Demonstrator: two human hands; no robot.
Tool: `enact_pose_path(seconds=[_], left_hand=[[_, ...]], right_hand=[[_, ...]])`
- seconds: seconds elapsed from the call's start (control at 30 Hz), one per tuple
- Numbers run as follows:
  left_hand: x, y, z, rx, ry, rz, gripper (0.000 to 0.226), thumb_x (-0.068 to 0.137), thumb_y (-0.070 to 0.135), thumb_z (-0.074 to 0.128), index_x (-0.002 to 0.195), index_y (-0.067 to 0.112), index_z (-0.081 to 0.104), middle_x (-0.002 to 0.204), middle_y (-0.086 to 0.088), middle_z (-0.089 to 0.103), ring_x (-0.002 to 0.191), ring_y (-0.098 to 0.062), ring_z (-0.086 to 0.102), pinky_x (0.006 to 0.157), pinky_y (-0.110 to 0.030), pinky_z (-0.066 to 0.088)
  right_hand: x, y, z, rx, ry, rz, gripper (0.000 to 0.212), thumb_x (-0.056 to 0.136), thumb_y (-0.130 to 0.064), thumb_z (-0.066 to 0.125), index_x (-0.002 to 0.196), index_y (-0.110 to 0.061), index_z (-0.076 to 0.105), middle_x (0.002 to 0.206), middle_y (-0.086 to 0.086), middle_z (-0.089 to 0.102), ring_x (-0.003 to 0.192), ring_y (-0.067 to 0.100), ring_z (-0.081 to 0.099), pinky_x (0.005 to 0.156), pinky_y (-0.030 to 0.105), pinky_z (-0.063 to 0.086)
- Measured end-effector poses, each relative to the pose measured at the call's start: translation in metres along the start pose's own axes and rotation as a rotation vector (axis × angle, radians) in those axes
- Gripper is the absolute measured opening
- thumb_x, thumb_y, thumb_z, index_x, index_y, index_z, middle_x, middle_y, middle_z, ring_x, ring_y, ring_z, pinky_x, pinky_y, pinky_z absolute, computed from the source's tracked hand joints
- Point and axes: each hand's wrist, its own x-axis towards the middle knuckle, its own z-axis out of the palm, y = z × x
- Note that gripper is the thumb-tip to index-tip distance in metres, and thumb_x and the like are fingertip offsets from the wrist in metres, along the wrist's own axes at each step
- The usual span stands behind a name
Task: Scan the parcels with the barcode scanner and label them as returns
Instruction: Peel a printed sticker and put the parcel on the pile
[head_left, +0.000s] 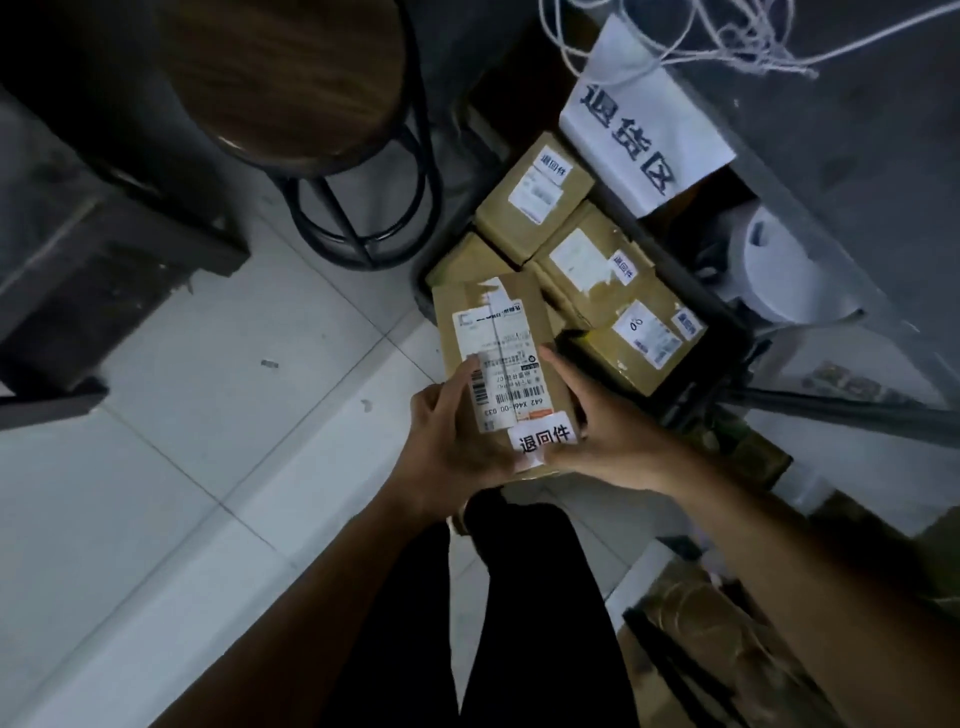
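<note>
Both hands, left (447, 431) and right (608, 431), gripped the labelled parcel (498, 364) above the floor beside the returns bin (727, 332); its return sticker (543, 439), overhanging the edge, looked liable to peel.

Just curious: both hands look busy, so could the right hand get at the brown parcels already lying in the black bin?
Probably yes. The right hand is beside the black bin, whose brown parcels lie uncovered, but it must first release the held brown cardboard parcel.
</note>
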Motion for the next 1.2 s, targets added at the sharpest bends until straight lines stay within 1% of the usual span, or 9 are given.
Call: enact_pose_path(seconds=[0.07, 0.17, 0.33, 0.4, 0.47, 0.57, 0.73, 1.03, 1.2], left_hand=[[0.031, -0.015, 0.017, -0.037, 0.047, -0.022, 0.113, 0.066, 0.043, 0.087, 0.153, 0.038, 0.014, 0.147, 0.008, 0.026, 0.129, 0.003, 0.017, 0.107, -0.025, 0.03], [0.081, -0.041, 0.044, -0.143, 0.118, -0.06, 0.113, 0.064, 0.043, 0.088, 0.149, 0.046, 0.014, 0.137, 0.018, 0.026, 0.13, -0.001, 0.02, 0.112, -0.034, 0.036], [0.163, -0.079, 0.082, -0.256, 0.273, -0.092, 0.109, 0.061, 0.041, 0.09, 0.138, 0.061, 0.015, 0.139, 0.01, 0.025, 0.127, -0.001, 0.028, 0.091, 0.004, 0.034], [0.189, -0.09, 0.091, -0.279, 0.32, -0.093, 0.11, 0.061, 0.043, 0.09, 0.14, 0.06, 0.015, 0.14, 0.01, 0.023, 0.128, -0.002, 0.029, 0.087, 0.007, 0.032], [0.21, -0.097, 0.097, -0.278, 0.36, -0.095, 0.114, 0.057, 0.055, 0.084, 0.147, 0.053, 0.014, 0.137, 0.014, 0.022, 0.13, -0.005, 0.032, 0.1, -0.006, 0.038], [0.234, -0.102, 0.101, -0.093, 0.436, -0.139, 0.114, 0.062, 0.061, 0.08, 0.15, 0.048, 0.007, 0.138, 0.011, 0.021, 0.135, -0.018, 0.028, 0.111, -0.037, 0.041], [0.248, -0.097, 0.111, 0.385, 0.603, -0.268, 0.11, 0.067, 0.072, 0.069, 0.152, 0.034, 0.009, 0.137, -0.006, 0.019, 0.122, -0.021, 0.015, 0.102, -0.042, 0.037], [0.243, -0.092, 0.118, 0.318, 0.616, -0.415, 0.114, 0.061, 0.085, 0.062, 0.15, 0.043, 0.004, 0.153, -0.003, -0.01, 0.14, -0.027, -0.004, 0.112, -0.053, 0.026], [0.241, -0.091, 0.116, 0.318, 0.575, -0.44, 0.116, 0.051, 0.093, 0.036, 0.15, 0.046, -0.003, 0.159, -0.005, -0.021, 0.146, -0.027, -0.016, 0.116, -0.054, 0.017]], right_hand=[[0.035, 0.019, -0.021, -0.063, -0.054, 0.01, 0.107, 0.084, -0.017, 0.077, 0.152, -0.048, 0.001, 0.124, -0.043, 0.038, 0.103, -0.028, 0.047, 0.094, 0.008, 0.042], [0.088, 0.044, -0.051, -0.148, -0.131, -0.009, 0.113, 0.078, -0.028, 0.083, 0.149, -0.054, -0.002, 0.13, -0.036, 0.044, 0.106, -0.019, 0.055, 0.094, 0.011, 0.044], [0.17, 0.079, -0.094, -0.319, -0.18, -0.075, 0.117, 0.07, -0.049, 0.082, 0.151, -0.05, -0.003, 0.148, -0.027, 0.035, 0.122, -0.013, 0.046, 0.097, 0.008, 0.038], [0.199, 0.088, -0.107, -0.37, -0.194, -0.104, 0.119, 0.066, -0.056, 0.08, 0.15, -0.052, -0.004, 0.14, -0.032, 0.039, 0.116, -0.019, 0.047, 0.097, 0.01, 0.041], [0.225, 0.094, -0.117, -0.425, -0.218, -0.136, 0.116, 0.067, -0.055, 0.078, 0.149, -0.054, -0.005, 0.139, -0.034, 0.037, 0.112, -0.023, 0.046, 0.093, 0.007, 0.041], [0.262, 0.103, -0.121, -0.519, -0.234, -0.201, 0.116, 0.074, -0.046, 0.079, 0.149, -0.053, -0.01, 0.155, -0.022, 0.028, 0.126, -0.009, 0.044, 0.099, 0.015, 0.04], [0.29, 0.108, -0.121, -0.688, -0.237, -0.304, 0.12, 0.075, -0.044, 0.079, 0.141, -0.058, -0.021, 0.162, -0.016, 0.01, 0.139, 0.01, 0.036, 0.108, 0.035, 0.04], [0.296, 0.099, -0.129, -0.831, -0.332, -0.313, 0.122, 0.078, -0.043, 0.078, 0.145, -0.049, -0.024, 0.16, -0.025, -0.001, 0.138, 0.004, 0.031, 0.105, 0.025, 0.035], [0.293, 0.099, -0.127, -0.858, -0.272, -0.333, 0.123, 0.075, -0.045, 0.079, 0.148, -0.049, -0.019, 0.162, -0.015, 0.005, 0.139, 0.014, 0.035, 0.105, 0.041, 0.045]])
